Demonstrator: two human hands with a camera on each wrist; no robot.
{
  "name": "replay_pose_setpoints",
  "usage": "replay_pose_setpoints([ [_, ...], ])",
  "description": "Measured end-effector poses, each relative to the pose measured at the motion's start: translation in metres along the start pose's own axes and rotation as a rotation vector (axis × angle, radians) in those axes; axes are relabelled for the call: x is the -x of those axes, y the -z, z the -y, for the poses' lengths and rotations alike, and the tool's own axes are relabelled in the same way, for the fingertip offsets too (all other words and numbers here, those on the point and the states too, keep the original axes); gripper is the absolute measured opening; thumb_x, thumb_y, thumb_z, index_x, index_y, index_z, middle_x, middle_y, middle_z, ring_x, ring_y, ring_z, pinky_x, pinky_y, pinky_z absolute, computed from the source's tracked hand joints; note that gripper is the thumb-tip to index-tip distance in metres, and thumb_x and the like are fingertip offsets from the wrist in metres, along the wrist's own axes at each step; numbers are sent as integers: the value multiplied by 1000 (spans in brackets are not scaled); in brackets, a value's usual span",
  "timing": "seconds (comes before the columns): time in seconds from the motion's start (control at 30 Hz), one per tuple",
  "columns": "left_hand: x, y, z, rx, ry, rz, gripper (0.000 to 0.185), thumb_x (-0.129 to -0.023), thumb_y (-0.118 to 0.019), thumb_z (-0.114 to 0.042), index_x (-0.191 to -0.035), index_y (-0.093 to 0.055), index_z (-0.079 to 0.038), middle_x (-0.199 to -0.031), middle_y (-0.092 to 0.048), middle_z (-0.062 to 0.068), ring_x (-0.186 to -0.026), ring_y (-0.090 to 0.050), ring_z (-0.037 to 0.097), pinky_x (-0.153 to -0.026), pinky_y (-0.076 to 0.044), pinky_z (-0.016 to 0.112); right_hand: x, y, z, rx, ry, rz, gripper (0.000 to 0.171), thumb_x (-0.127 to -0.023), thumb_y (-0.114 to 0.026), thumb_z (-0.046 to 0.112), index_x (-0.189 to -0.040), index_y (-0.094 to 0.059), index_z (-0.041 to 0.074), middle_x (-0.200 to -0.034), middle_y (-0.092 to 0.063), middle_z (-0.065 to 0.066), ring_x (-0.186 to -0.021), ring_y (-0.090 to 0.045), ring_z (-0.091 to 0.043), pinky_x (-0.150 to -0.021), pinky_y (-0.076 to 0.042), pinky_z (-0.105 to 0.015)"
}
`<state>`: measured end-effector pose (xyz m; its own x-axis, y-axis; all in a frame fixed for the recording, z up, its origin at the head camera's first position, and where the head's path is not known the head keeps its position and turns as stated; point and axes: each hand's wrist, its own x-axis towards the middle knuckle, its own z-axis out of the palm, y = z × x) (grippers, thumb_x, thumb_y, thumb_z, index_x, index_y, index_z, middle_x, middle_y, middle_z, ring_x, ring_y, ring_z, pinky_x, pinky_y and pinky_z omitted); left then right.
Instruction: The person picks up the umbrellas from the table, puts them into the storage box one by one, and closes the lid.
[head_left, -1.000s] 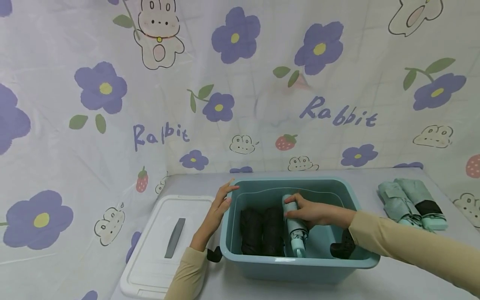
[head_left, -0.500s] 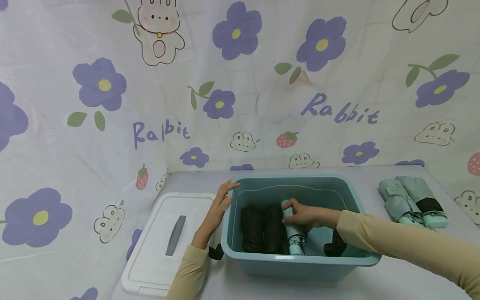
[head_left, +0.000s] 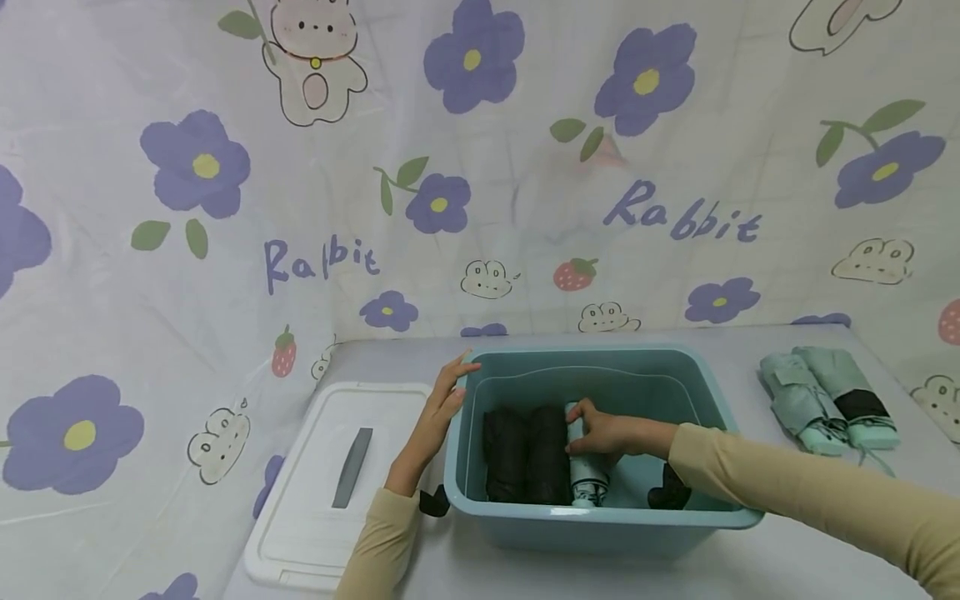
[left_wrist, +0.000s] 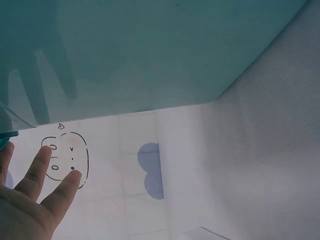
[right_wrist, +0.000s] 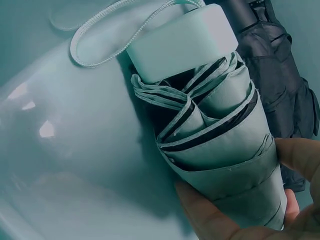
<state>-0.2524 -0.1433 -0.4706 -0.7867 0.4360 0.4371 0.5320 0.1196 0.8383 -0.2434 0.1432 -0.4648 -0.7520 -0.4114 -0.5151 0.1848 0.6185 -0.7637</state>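
My right hand [head_left: 611, 432] grips a folded pale green umbrella [head_left: 589, 477] inside the blue-green plastic bin [head_left: 600, 518]. The right wrist view shows thumb and fingers on both sides of the umbrella's fabric [right_wrist: 225, 150], with its blocky handle [right_wrist: 182, 45] and wrist cord at the far end. Two folded black umbrellas [head_left: 507, 458] lie side by side left of it, the nearer one right beside it. At the bin's left rim rests my left hand [head_left: 441, 407]; its fingers [left_wrist: 62, 195] are spread and fairly straight in the left wrist view.
Left of the bin lies a white lid [head_left: 300, 500] with a grey handle [head_left: 352, 468]. Two more folded pale green umbrellas [head_left: 802, 404] lie on the table at the right. A printed cloth [head_left: 517, 167] hangs behind the table.
The right hand has lowered the pale green umbrella deeper into the bin, beside the black ones. The left hand has stayed at the rim. The head view has tilted slightly.
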Motion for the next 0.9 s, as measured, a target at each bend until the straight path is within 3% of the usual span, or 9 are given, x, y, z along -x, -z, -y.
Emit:
replay_pose_setpoints([
  [0.37, 0, 0, -3, -16, 14, -8, 40, -100, -31, -14, -137, -37, 0, -152, -16, 17, -141, -13, 32, -106, -13, 63, 1, 4, 6, 86, -47, 78, 62, -87, -61, 10, -134, -20, 8, -129, -24, -26, -113, -40, -39, -82, -47, -51],
  [0.53, 1, -1, -1, -16, 12, -3, 40, -99, -29, -8, -138, -37, 0, -152, -16, 16, -141, -12, 34, -106, -14, 63, 3, 7, 7, 121, -28, 72, 72, -86, -64, 11, -139, -16, 6, -133, -23, -29, -121, -37, -44, -86, -46, -54],
  [0.77, 1, -1, 0, -20, 1, -6, 39, -99, -29, -6, -136, -37, 2, -152, -16, 19, -139, -12, 39, -104, -15, 65, 8, 15, 14, 212, 3, 72, 72, -86, -65, 15, -139, -19, 4, -124, -34, -23, -111, -47, -34, -87, -47, -50],
  [0.9, 0, 0, -2, -34, 4, -8, 39, -100, -30, -11, -136, -37, 2, -152, -17, 18, -140, -13, 38, -104, -16, 64, 14, 19, 20, 251, 22, 110, 70, -89, -62, 18, -142, -18, 3, -136, -28, -28, -115, -47, -35, -87, -48, -48],
])
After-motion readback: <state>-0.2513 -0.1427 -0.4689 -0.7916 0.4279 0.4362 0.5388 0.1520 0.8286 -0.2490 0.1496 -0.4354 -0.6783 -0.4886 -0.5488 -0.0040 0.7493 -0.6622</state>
